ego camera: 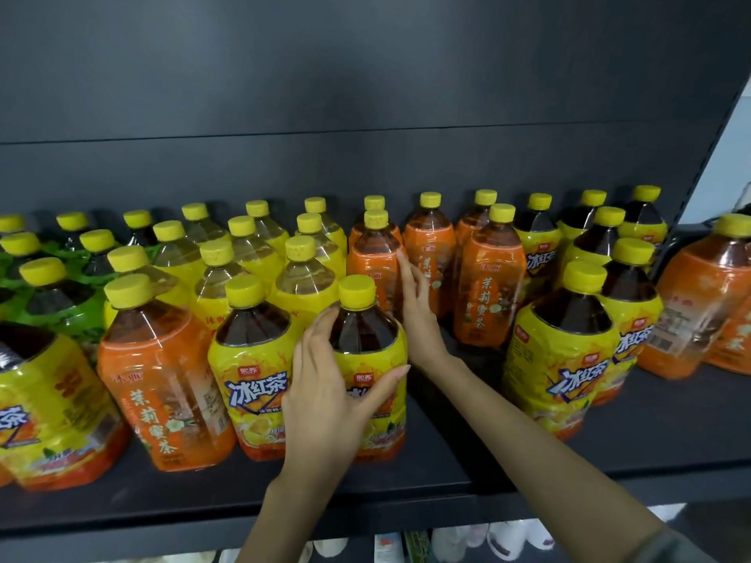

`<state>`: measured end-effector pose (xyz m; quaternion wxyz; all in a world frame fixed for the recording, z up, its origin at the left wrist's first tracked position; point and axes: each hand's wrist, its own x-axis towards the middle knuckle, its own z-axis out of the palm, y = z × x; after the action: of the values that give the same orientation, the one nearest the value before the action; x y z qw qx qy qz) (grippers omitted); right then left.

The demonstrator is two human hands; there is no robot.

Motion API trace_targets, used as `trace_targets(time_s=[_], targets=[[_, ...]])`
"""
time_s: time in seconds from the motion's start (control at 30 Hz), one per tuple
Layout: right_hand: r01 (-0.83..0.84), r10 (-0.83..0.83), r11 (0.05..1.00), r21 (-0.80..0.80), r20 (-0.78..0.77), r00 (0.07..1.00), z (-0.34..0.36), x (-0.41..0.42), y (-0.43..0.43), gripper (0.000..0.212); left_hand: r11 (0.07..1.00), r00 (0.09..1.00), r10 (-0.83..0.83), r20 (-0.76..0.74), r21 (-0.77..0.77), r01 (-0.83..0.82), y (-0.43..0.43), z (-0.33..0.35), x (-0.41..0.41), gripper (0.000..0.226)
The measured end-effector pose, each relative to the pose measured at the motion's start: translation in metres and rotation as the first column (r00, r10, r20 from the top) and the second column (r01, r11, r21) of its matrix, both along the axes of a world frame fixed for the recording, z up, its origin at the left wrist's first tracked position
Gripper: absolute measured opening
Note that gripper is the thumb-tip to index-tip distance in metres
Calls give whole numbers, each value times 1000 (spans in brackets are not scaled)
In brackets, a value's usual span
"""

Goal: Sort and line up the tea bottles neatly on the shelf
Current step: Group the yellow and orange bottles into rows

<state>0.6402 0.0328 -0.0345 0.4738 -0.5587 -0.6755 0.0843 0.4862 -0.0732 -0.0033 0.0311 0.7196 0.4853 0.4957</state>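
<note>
Many yellow-capped tea bottles stand on a dark shelf (pixel 528 453). My left hand (pixel 325 384) wraps around the front of a yellow-label iced tea bottle (pixel 361 319) near the shelf's front. My right hand (pixel 418 306) reaches behind that bottle, its fingers flat against an orange-label bottle (pixel 372 258) in the row behind. Another yellow-label iced tea bottle (pixel 248 375) stands touching the held one on its left. An orange-label bottle (pixel 162 379) stands further left.
Green-label bottles (pixel 53 302) crowd the back left, pale yellow ones (pixel 300 278) the back middle. More orange (pixel 487 286) and yellow-label bottles (pixel 565 351) stand right. The shelf's front right is bare. A lower shelf holds white items (pixel 504 542).
</note>
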Motion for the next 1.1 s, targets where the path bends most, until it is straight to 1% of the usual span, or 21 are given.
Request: trace_targets(time_s=[0.07, 0.1, 0.17, 0.2, 0.27, 0.3, 0.37, 0.5, 0.6, 0.67, 0.73, 0.8, 0.87, 1.0, 1.1], targets=[[-34, 34, 999, -13, -37, 999, 1, 4, -5, 91, 1000, 1000, -13, 9, -10, 13, -1, 1, 0, 82], [-16, 16, 1000, 3, -44, 999, 2, 7, -8, 83, 1000, 1000, -17, 11, -12, 17, -2, 1, 0, 81], [110, -109, 988, 110, -14, 994, 3, 14, -16, 64, 1000, 1000, -16, 6, -12, 16, -2, 2, 0, 81], [183, -185, 967, 175, -6, 983, 4, 17, -20, 56, 1000, 1000, -12, 1, -12, 12, -2, 1, 0, 81], [304, -309, 915, 265, -25, 951, 7, 22, -25, 48, 1000, 1000, -4, 0, -15, 4, -1, 0, 0, 83], [351, -356, 891, 288, -37, 934, 8, 24, -26, 47, 1000, 1000, -1, 3, -18, 1, -1, 0, 1, 84], [424, -424, 857, 292, -65, 903, 11, 27, -27, 52, 1000, 1000, 2, 5, -21, -2, -1, 0, 1, 84], [534, -525, 807, 251, -109, 844, 17, 33, -23, 70, 1000, 1000, -2, 16, -29, 3, -1, 0, 0, 84], [605, -582, 782, 146, -176, 794, 24, 38, -18, 84, 999, 1000, -8, 27, -32, 9, -2, 1, 0, 83], [613, -587, 788, 48, -239, 774, 22, 41, -14, 90, 1000, 1000, -12, 23, -27, 12, -1, 1, 0, 82], [591, -570, 807, -7, -273, 775, 18, 42, -12, 92, 1000, 1000, -16, 18, -24, 17, -1, 1, 0, 81], [584, -562, 812, -6, -282, 778, 15, 42, -12, 89, 1000, 1000, -15, 10, -11, 15, -1, 0, 0, 81], [600, -570, 800, 4, -309, 761, 16, 44, -12, 86, 1000, 1000, -5, 7, -6, 5, 0, -1, 0, 82], [626, -562, 780, -7, -448, 695, 26, 46, -10, 87, 1000, 1000, -7, 12, 3, 7, 1, -2, -1, 82], [604, -520, 795, -56, -577, 630, 28, 48, -5, 88, 1000, 1000, -5, -8, 17, 5, 1, -1, -1, 84]])
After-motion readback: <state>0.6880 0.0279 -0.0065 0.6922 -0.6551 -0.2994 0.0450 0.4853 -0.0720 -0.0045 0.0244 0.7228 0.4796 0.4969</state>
